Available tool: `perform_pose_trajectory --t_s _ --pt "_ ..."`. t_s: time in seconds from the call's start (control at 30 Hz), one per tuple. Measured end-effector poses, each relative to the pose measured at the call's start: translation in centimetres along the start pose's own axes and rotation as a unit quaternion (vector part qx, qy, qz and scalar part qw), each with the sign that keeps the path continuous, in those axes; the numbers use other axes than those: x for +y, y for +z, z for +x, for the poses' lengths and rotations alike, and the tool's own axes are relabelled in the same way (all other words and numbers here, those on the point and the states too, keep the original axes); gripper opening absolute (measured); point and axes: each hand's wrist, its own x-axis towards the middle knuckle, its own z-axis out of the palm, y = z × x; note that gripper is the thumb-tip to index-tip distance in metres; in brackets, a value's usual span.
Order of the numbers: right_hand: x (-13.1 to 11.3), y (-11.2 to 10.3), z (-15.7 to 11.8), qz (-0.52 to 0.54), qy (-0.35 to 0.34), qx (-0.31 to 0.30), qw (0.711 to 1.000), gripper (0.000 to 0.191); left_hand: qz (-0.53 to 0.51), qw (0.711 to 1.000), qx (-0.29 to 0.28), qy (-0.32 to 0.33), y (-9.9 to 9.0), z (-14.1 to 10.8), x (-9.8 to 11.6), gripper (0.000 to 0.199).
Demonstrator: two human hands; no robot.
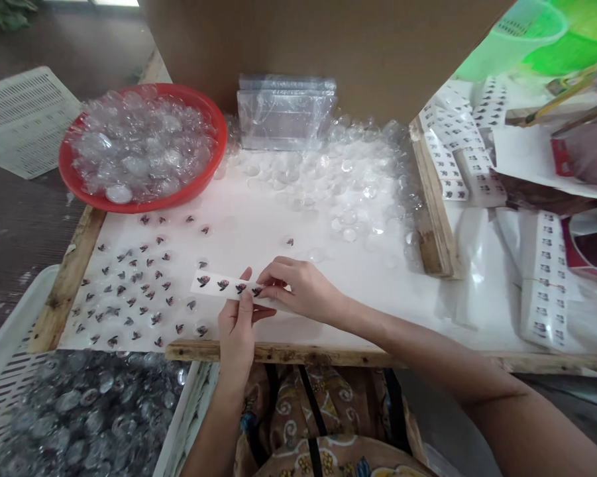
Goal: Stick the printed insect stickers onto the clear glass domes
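A white strip of stickers [213, 285], printed with a row of small dark and pink figures, is held just above the white tabletop. My left hand [238, 321] grips it from below, thumb on top. At the strip's right end, the fingers of my right hand [298, 288] are pinched together by the last figure. Whether they have lifted a sticker I cannot make out. To the left lie many clear round pieces bearing the same figures [149, 291]. One more figure [290, 241] lies beyond my right hand. Plain clear discs [348, 218] are scattered farther back.
A red basin [218, 159] heaped with clear pieces stands back left. A wooden rail [434, 218] borders the work surface on the right, with more sticker strips [541, 285] past it. Cardboard [298, 40] rises behind. A white crate [171, 450] of clear pieces sits below left.
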Motion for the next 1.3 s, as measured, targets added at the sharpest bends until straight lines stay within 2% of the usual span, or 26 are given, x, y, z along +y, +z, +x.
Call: perform_pose_trajectory --t_s 0.13,0.23,0.33,0.4,0.5,0.6,0.73,1.07,1.3 --pt "0.2 1.2 -0.7 -0.082 -0.06 0.06 0.993 0.013 -0.047 0.999 -0.005 -0.001 0.2 -0.1 0.2 0.052" --pt "0.2 1.0 -0.4 -0.035 -0.088 0.08 0.992 0.015 -0.057 0.998 0.01 0.01 0.4 -0.1 0.4 0.051" --pt "0.3 -0.3 1.4 0.081 -0.013 0.104 0.991 0.009 -0.047 0.998 0.03 0.015 0.6 -0.2 0.6 0.053" --pt "1.0 -1.1 3.5 0.108 0.059 0.129 0.984 0.009 -0.04 0.999 0.032 0.014 0.6 -0.3 0.7 0.055" --pt "2.4 -1.5 7.6 0.094 0.114 0.118 0.982 0.007 -0.035 0.999 0.024 0.012 0.4 -0.3 0.7 0.054" --pt "3.5 -0.7 11.4 0.067 0.137 0.087 0.984 0.009 -0.03 0.999 0.025 0.011 0.3 -0.1 0.5 0.054" --pt "4.3 0.5 14.4 0.014 0.164 0.057 0.985 0.01 -0.032 0.999 0.03 0.006 0.3 -0.1 0.4 0.055" --pt "4.9 1.3 15.3 -0.074 0.189 0.035 0.979 0.003 -0.035 0.999 0.019 -0.007 0.3 -0.3 0.6 0.056" --pt "4.1 2.3 14.6 -0.191 0.183 0.05 0.963 0.013 -0.033 0.999 0.02 0.004 0.3 -0.3 0.6 0.054"
